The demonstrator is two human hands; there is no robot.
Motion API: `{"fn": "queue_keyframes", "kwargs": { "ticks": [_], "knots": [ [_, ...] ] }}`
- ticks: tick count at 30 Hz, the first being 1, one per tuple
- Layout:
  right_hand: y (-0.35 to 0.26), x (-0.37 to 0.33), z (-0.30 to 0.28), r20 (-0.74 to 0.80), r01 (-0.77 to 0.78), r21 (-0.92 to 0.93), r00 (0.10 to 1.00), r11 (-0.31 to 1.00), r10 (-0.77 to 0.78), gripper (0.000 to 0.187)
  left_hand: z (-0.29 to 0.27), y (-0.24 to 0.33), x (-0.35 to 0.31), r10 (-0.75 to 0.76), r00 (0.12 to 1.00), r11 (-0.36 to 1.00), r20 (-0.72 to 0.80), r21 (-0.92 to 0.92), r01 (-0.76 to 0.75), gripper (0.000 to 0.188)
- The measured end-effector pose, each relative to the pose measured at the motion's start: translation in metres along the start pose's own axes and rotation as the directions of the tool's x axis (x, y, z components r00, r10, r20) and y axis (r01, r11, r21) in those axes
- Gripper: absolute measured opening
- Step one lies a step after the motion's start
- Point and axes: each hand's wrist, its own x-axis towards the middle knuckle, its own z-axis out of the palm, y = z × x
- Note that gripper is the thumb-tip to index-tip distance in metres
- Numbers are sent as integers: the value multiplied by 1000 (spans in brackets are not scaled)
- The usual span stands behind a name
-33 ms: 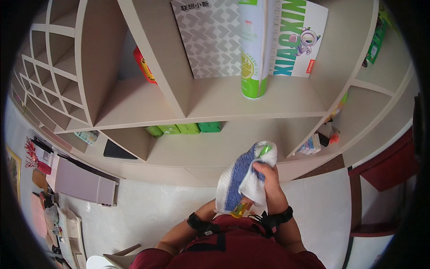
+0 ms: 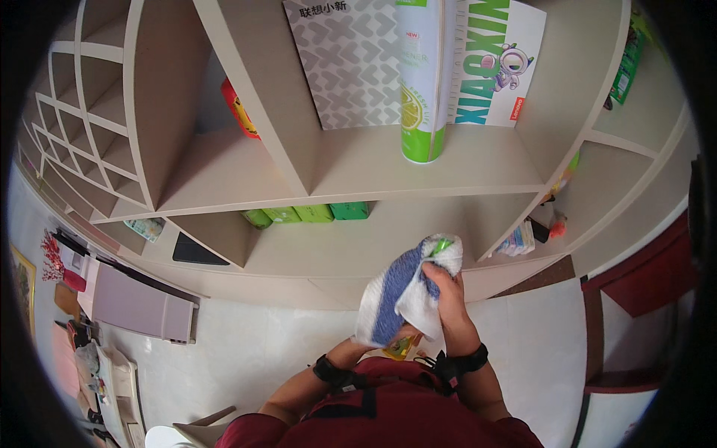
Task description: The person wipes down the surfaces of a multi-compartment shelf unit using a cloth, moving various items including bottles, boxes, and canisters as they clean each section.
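A white towel [image 2: 381, 302] with a broad blue stripe is bunched in front of my body, below the shelf edge. My right hand [image 2: 447, 287] grips its right side, thumb on top, pressing it around something with a bright green end [image 2: 442, 245] that pokes out at the top. My left hand [image 2: 405, 332] is mostly hidden under the towel's lower part, its fingers closed in close to a yellow item [image 2: 402, 347] that shows below the cloth. Whether the green end and the yellow item belong to one thing is hidden by the towel.
The beige shelf unit [image 2: 433, 183] holds a white-and-green spray can [image 2: 423, 112], a grey patterned box [image 2: 347, 67] and a white printed box [image 2: 497, 67]. Green boxes [image 2: 314, 213] stand on the lower shelf. A black flat object [image 2: 198, 250] lies at lower left.
The lower end of the towel has shifted slightly up and now covers more of the yellow item. The right hand keeps its grip almost in place.
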Motion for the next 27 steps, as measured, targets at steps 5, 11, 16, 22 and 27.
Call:
{"fn": "queue_keyframes", "kwargs": {
  "ticks": [5, 11, 16, 22, 27],
  "knots": [
    [6, 6, 0, -87, 270, -133, 955, 954, -282, 26, 5, -6, 11, 479, 851, 862, -215, 297, -410, 49],
    [-16, 19, -2, -123, 370, -294, 900, 881, -419, 25, 9, 18, 2, 155, 977, 945, -148, 309, -104, 52],
    [-22, 21, -3, -131, 164, 351, 983, 922, -124, 23, 10, 15, 5, 221, 972, 971, -76, 107, -212, 43],
    [-29, 12, -17, 127, -231, 440, 973, 868, 194, 21, 10, 10, 0, 196, 981, 975, 0, -107, -195, 41],
    [-22, 1, -25, 161, -124, 269, 984, 955, 82, 36, 13, 25, -1, 197, 980, 978, -24, -70, -198, 45]
  ]
}}
